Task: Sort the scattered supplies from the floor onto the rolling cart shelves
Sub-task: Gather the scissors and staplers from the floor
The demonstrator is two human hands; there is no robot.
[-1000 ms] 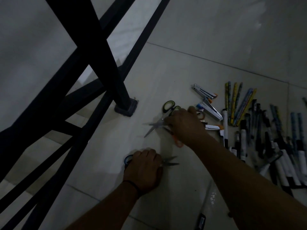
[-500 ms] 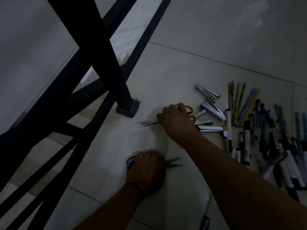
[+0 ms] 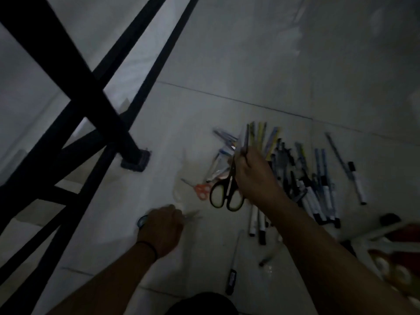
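My right hand (image 3: pixel 254 178) grips black scissors with green-lined handles (image 3: pixel 225 196) by the blades, lifted off the floor with the handles hanging down. My left hand (image 3: pixel 162 228) is closed over blue-handled scissors (image 3: pixel 143 221) flat on the tile, their blade tips poking out to the right. Small orange scissors (image 3: pixel 201 189) lie on the floor between the two hands. The cart's black frame (image 3: pixel 75 103) rises at the left, one foot (image 3: pixel 136 160) resting on the tile.
Several staplers (image 3: pixel 223 138) lie beyond the orange scissors. Rows of patterned pens (image 3: pixel 261 135) and markers (image 3: pixel 318 198) spread to the right. Loose markers (image 3: pixel 258 223) and a dark pen (image 3: pixel 233 269) lie near my right forearm. A red and white object (image 3: pixel 391 253) sits at the right edge.
My right hand has lifted the black scissors off the floor and turned them handles-down, leaving the orange scissors lying exposed. My left hand stays on the blue scissors.
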